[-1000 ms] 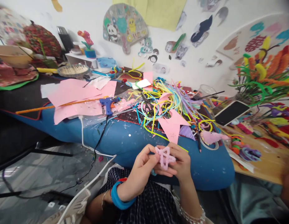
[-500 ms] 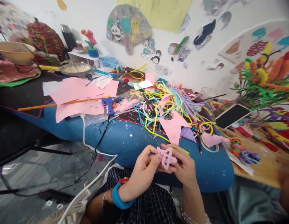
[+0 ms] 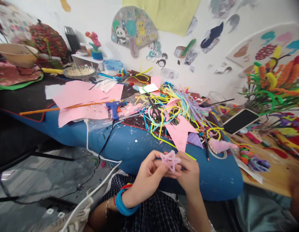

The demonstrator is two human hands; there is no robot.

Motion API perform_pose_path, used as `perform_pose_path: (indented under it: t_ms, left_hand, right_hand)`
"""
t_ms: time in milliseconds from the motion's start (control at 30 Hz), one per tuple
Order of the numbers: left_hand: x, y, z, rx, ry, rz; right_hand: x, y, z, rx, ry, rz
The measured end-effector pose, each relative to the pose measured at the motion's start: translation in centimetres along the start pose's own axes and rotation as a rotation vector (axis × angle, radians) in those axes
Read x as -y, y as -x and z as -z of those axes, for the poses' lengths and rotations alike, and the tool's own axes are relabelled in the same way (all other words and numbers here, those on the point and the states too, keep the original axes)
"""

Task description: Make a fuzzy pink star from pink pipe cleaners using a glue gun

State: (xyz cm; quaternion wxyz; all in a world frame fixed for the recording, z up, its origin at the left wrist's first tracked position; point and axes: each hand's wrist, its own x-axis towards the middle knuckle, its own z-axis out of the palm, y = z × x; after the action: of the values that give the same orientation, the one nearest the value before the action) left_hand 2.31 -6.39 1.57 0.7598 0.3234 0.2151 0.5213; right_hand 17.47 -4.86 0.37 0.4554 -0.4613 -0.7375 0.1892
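Between my two hands is a small pink star bent from fuzzy pipe cleaner (image 3: 172, 160), held above my lap at the table's front edge. My left hand (image 3: 150, 172) pinches the star's left side with the thumb on top. My right hand (image 3: 189, 170) has its fingers curled round the right side and underneath; its thumb is partly hidden behind the star. Just beyond the hands lies a pink paper cutout (image 3: 177, 133) with a small star drawn on it. A yellow pipe cleaner (image 3: 172, 142) runs along the table edge close by.
A blue glue gun (image 3: 115, 109) with a black cord rests on pink paper sheets (image 3: 79, 93). Scissors (image 3: 154, 109) lie among heaped pipe cleaners (image 3: 185, 103). To the right are a black pencil (image 3: 207, 146), a phone (image 3: 241, 120) and a pipe-cleaner bouquet (image 3: 280, 80). A white cable (image 3: 88, 138) hangs down.
The pink star has turned and tilted slightly in my fingers, with one point now upward. My right hand has shifted a little left and its fingers have moved on the star.
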Motion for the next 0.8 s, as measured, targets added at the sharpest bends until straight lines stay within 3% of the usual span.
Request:
perform_pose_path:
  t_ms: [100,200,267,433,567,800]
  left_hand:
    - [-0.2,-0.2,-0.1,-0.061,-0.047,-0.028]
    - [-0.3,-0.5,-0.1,-0.173,-0.149,-0.113]
    - [-0.1,-0.5,0.1,-0.216,-0.232,-0.154]
    - [0.8,-0.2,1.1,-0.176,-0.455,-0.177]
    - [0.7,-0.4,1.9,-0.149,-0.711,-0.297]
    - [-0.6,-1.0,2.5,-0.177,-0.964,-0.386]
  right_hand:
    - [0.6,0.0,0.1,-0.033,0.098,0.046]
    - [1.4,0.3,0.2,-0.233,0.179,-0.034]
    - [1.8,0.6,0.1,-0.29,0.129,-0.111]
    - [2.7,0.7,-0.6,-0.117,-0.158,-0.301]
    - [3.0,0.1,-0.8,-0.074,-0.346,-0.445]
    - [3.3,0.1,-0.2,0.016,-0.319,-0.489]
